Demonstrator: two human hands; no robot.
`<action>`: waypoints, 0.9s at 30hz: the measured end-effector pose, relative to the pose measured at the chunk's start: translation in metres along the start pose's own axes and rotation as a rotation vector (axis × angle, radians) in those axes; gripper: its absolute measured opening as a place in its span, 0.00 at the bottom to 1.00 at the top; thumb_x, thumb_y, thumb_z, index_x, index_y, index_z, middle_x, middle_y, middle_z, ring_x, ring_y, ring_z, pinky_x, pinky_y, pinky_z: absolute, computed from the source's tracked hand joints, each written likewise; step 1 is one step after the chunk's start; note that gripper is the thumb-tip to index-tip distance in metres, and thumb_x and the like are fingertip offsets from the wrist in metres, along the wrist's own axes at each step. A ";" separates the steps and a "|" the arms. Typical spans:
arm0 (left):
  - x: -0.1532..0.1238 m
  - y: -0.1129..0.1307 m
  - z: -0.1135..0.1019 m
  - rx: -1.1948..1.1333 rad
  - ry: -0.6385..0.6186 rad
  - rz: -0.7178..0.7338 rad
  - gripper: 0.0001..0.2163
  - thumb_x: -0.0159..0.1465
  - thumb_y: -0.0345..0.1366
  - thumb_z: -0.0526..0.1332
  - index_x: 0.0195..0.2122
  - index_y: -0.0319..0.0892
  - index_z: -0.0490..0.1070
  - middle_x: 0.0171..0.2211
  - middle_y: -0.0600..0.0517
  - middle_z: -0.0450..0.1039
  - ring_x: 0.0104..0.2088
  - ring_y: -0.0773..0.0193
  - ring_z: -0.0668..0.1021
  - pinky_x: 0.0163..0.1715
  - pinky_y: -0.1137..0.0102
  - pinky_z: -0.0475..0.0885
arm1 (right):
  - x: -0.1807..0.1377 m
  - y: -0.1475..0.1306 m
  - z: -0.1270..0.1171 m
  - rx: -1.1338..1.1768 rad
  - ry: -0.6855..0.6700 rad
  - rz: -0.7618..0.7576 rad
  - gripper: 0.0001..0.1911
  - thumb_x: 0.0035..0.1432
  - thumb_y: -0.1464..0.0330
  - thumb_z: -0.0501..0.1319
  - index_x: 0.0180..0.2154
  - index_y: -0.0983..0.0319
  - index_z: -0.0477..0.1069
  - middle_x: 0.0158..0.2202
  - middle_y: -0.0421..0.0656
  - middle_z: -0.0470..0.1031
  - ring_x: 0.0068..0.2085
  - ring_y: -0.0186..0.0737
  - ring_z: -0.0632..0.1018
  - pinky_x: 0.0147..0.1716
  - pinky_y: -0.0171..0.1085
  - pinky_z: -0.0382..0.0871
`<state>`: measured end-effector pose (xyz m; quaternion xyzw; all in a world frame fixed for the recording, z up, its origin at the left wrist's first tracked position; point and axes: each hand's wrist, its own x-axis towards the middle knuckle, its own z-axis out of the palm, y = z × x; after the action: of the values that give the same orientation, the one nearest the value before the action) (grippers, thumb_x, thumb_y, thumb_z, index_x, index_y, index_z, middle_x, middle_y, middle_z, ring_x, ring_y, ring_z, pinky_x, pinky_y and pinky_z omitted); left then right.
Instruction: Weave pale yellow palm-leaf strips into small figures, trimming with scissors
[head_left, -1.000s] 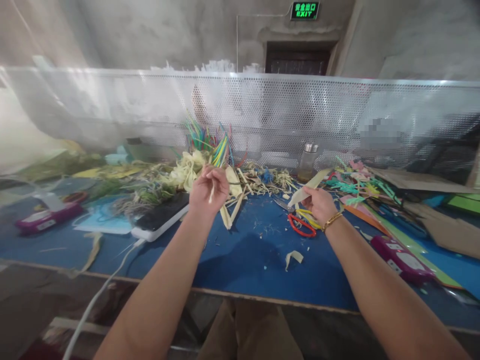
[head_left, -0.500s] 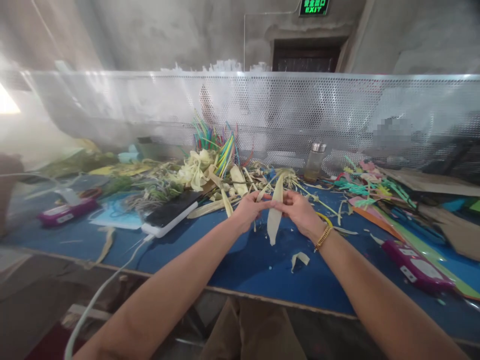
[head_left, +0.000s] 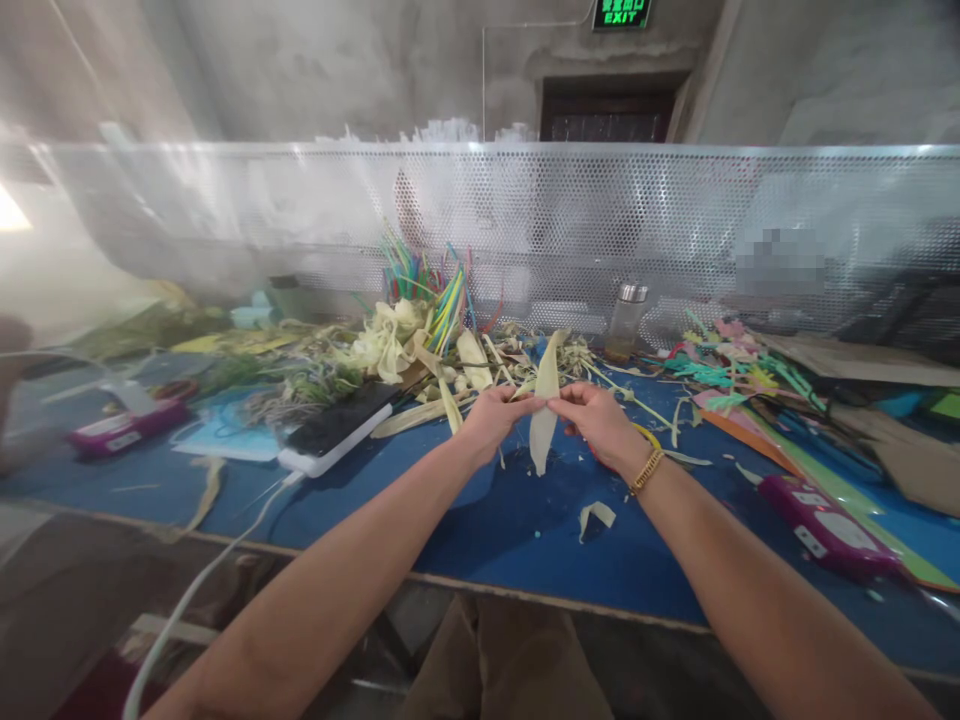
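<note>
Ctr frame, L hand [head_left: 493, 422] & R hand [head_left: 598, 424], close together, pinch pale strip [head_left: 542, 440] mid-length, prob. to steady it above blue surface [head_left: 495, 530] (purple device [head_left: 829, 527] lies lower R).

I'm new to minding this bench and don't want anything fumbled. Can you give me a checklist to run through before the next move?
1. Left hand has a pinch on the pale strip: ok.
2. Right hand has a pinch on it too, from the other side: ok.
3. Blue table free of scraps near the hands: not ok, a curled scrap lies on the near side.
4. Yellow loop apart from the right wrist: cannot tell, the wrist partly hides it.
5. White cable clear of the left forearm: ok, a gap shows between them.
6. Bottle lid tight: cannot tell, though the lid is on.
</note>
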<state>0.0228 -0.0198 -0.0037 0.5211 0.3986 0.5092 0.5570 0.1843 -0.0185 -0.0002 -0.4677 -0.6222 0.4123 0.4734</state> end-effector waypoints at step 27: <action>0.002 -0.001 -0.005 -0.128 -0.190 -0.034 0.13 0.47 0.37 0.72 0.26 0.36 0.71 0.16 0.59 0.60 0.14 0.79 0.56 0.14 0.76 0.46 | 0.002 -0.004 -0.003 -0.076 -0.023 -0.091 0.10 0.47 0.63 0.64 0.23 0.63 0.69 0.20 0.37 0.68 0.21 0.29 0.67 0.21 0.30 0.63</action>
<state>0.0181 -0.0169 -0.0053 0.5233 0.3196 0.4724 0.6331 0.1867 -0.0176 0.0048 -0.4518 -0.6636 0.3715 0.4664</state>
